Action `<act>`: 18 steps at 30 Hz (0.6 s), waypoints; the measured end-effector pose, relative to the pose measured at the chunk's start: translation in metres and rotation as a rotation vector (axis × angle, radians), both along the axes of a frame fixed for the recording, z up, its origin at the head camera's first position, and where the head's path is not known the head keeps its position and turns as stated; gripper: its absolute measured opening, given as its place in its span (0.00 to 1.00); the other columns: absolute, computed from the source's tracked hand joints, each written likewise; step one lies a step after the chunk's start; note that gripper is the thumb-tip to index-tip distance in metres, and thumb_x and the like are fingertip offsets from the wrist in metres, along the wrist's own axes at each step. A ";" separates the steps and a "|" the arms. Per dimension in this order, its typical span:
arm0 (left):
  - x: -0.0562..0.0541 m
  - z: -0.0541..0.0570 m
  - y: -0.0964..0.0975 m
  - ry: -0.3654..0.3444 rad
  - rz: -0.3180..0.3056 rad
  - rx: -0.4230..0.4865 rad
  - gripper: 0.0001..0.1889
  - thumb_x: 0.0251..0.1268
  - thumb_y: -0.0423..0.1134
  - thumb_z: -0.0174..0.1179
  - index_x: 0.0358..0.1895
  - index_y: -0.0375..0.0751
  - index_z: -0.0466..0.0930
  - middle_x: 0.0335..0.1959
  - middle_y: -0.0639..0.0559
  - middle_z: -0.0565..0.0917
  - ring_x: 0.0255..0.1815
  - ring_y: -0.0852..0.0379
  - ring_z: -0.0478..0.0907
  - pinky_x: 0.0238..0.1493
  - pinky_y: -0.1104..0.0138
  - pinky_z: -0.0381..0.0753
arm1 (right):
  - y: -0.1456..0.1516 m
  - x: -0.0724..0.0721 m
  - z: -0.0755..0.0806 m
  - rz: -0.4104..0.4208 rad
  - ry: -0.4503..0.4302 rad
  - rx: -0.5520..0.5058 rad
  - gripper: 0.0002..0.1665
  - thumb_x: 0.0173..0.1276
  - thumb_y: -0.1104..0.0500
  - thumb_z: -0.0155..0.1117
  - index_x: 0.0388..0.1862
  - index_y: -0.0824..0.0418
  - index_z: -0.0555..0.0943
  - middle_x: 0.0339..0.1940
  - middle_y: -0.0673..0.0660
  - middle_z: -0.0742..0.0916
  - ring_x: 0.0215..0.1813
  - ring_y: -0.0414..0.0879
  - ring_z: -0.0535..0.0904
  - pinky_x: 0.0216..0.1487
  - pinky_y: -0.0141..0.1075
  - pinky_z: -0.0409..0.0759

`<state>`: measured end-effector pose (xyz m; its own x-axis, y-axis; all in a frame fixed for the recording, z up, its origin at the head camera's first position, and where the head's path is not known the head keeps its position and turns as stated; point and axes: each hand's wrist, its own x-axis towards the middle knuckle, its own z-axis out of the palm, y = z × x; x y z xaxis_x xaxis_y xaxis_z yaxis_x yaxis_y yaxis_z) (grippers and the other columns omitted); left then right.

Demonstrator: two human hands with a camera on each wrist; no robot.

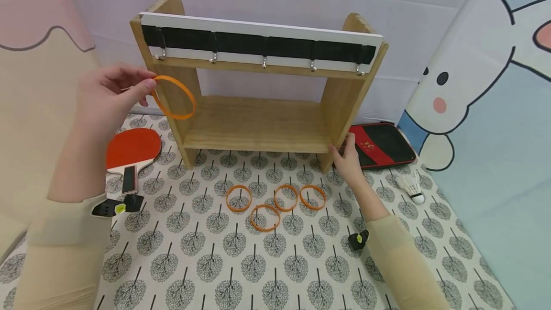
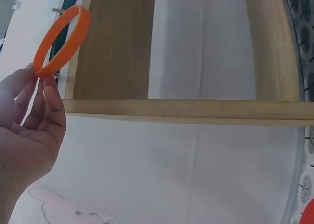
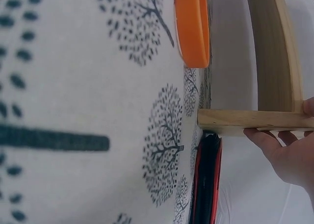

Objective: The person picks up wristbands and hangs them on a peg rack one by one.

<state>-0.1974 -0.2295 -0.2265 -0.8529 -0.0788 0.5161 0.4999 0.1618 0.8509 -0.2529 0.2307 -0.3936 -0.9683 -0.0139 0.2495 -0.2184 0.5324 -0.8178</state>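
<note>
My left hand (image 1: 113,87) pinches an orange silicone wristband (image 2: 80,34) between thumb and fingertips, raised beside the upper left of a wooden shelf rack (image 1: 258,123). In the head view the band overlaps the rack's left side panel, below the leftmost metal hook (image 1: 161,55). Low on the rack's right side panel (image 3: 235,118), my right hand (image 1: 347,162) grips the wood, fingers against its outer face and thumb at its front edge. Several more orange wristbands (image 1: 266,230) lie on the patterned cloth in front of the rack.
A white board with a black strip (image 1: 241,42) and several hooks runs across the rack's top. Left of the rack lies a red table tennis paddle (image 1: 133,147). To the right are a black and red case (image 1: 389,142) and a shuttlecock (image 1: 411,186).
</note>
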 end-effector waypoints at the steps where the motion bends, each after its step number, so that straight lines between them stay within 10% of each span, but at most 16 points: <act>1: -0.002 0.003 0.001 0.022 -0.017 0.051 0.10 0.57 0.27 0.64 0.42 0.28 0.82 0.30 0.51 0.85 0.21 0.57 0.75 0.28 0.78 0.78 | 0.000 0.000 0.000 -0.002 0.000 -0.004 0.27 0.73 0.59 0.51 0.64 0.62 0.53 0.58 0.68 0.70 0.57 0.62 0.73 0.51 0.56 0.78; 11: -0.017 0.020 0.007 0.103 0.001 0.222 0.13 0.54 0.31 0.67 0.42 0.26 0.82 0.32 0.45 0.83 0.31 0.53 0.77 0.28 0.76 0.79 | 0.001 0.002 0.000 -0.008 0.007 -0.001 0.27 0.73 0.60 0.50 0.65 0.63 0.52 0.58 0.68 0.70 0.57 0.63 0.74 0.52 0.56 0.77; 18: -0.020 0.010 0.004 0.033 0.083 0.085 0.13 0.57 0.34 0.66 0.45 0.33 0.83 0.34 0.50 0.84 0.32 0.56 0.78 0.28 0.78 0.78 | 0.001 0.003 0.000 -0.005 0.010 -0.001 0.27 0.73 0.60 0.50 0.65 0.63 0.53 0.58 0.68 0.70 0.56 0.63 0.74 0.52 0.56 0.78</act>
